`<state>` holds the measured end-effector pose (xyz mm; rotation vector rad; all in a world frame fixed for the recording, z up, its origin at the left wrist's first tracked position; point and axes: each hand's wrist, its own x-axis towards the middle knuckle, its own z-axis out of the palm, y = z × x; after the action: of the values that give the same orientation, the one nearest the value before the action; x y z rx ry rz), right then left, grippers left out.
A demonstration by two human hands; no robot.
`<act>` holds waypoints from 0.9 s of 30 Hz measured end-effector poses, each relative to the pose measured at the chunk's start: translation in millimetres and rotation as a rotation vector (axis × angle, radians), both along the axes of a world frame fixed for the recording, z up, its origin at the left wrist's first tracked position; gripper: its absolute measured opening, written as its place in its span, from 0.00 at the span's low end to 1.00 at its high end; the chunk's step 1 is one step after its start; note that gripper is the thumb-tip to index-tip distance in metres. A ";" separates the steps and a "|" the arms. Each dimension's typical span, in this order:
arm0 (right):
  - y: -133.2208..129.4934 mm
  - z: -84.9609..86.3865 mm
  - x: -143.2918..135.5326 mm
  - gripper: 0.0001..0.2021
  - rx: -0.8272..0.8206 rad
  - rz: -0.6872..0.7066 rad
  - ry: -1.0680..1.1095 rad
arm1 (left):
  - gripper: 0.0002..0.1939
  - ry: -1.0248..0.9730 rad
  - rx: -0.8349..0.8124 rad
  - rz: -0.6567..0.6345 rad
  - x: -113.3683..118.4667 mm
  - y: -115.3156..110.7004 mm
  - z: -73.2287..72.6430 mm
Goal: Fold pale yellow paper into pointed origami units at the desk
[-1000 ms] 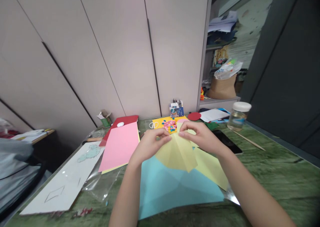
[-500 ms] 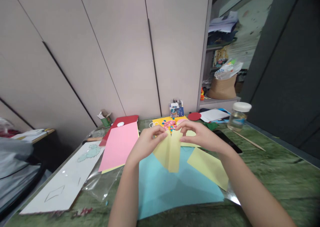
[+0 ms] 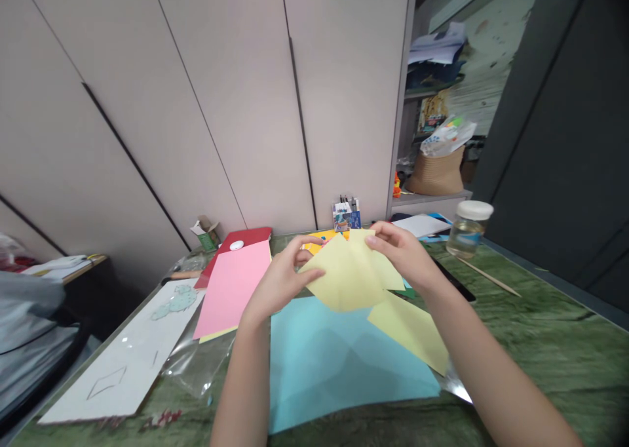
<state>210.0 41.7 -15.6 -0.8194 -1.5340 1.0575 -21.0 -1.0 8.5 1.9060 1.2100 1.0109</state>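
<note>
A creased sheet of yellow paper (image 3: 346, 276) is held up over a light blue sheet (image 3: 339, 368), its wide face turned toward me. My right hand (image 3: 400, 250) pinches the paper near its upper right, thumb in front and fingers behind. At the left edge my left hand (image 3: 282, 276) has its thumb on the paper's front, with the curled fingers partly behind it. Another yellow sheet (image 3: 417, 332) lies at the right, overlapping the blue one. Behind the held paper, an orange-yellow sheet (image 3: 317, 245) is mostly hidden.
Pink paper (image 3: 233, 283) and a red folder (image 3: 250, 236) lie left, beside a white board with drawings (image 3: 122, 349). A pen box (image 3: 346, 214) stands behind. To the right are a white-lidded jar (image 3: 469, 231), a wooden stick (image 3: 491, 278) and a dark phone-like slab (image 3: 455, 280).
The yellow paper has opened out and risen, turning its broad face toward me. My right hand has moved right and slightly up; my left hand has shifted slightly left.
</note>
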 end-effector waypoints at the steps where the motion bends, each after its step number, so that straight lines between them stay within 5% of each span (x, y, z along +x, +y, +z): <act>1: 1.4 -1.2 0.7 0.11 0.004 -0.023 0.031 | 0.19 -0.019 0.018 0.022 -0.1 0.5 -0.5; 8: 2.0 -3.1 -2.3 0.11 0.036 -0.170 0.190 | 0.18 -0.219 0.260 0.127 2.8 6.2 -8.3; 12: -3.9 0.2 -5.5 0.11 0.067 -0.241 0.228 | 0.06 -0.206 0.363 0.187 3.9 5.8 -8.4; 22: -1.6 -1.0 -2.3 0.11 0.174 -0.339 0.205 | 0.07 -0.185 0.386 0.257 0.9 5.9 -6.3; 27: 4.8 -2.4 5.0 0.09 0.173 -0.250 0.205 | 0.08 -0.143 0.356 0.249 -2.6 5.2 -4.8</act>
<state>215.1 46.5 -18.0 -0.7361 -1.2925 0.7883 -23.6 4.2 3.7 1.9326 1.2705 1.5560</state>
